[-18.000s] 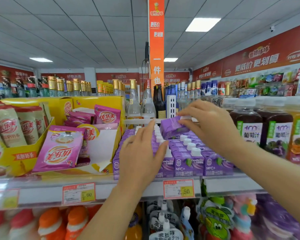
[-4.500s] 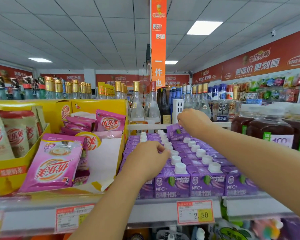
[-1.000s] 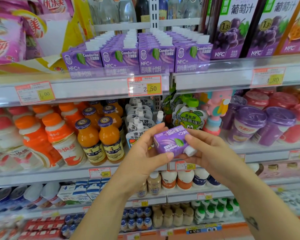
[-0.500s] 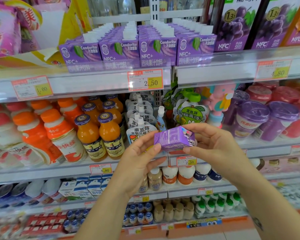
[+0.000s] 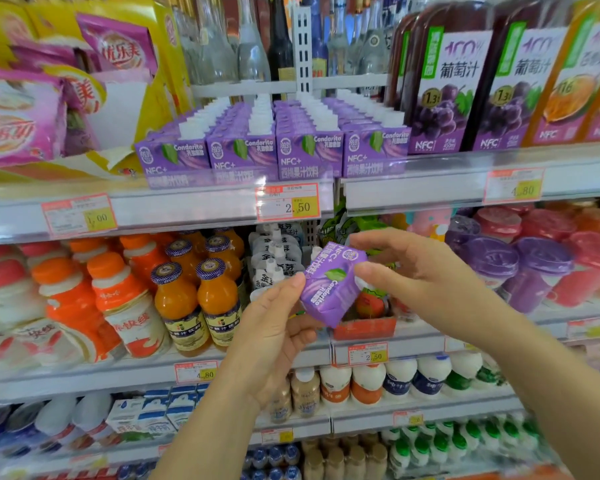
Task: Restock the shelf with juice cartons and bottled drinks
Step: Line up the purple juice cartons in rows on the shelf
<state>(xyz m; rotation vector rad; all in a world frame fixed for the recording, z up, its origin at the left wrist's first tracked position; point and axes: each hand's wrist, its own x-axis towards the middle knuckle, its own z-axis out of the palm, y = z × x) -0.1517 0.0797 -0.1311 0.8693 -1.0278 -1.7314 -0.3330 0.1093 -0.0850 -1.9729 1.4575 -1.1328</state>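
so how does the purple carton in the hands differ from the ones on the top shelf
The held carton is tilted; the shelf cartons stand upright. The held carton is alone between left hand and right hand; the shelf cartons sit packed in rows. Same purple design.

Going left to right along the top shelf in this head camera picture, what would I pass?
Pink snack packets → purple juice cartons → dark grape juice bottles → orange-labelled juice bottle.
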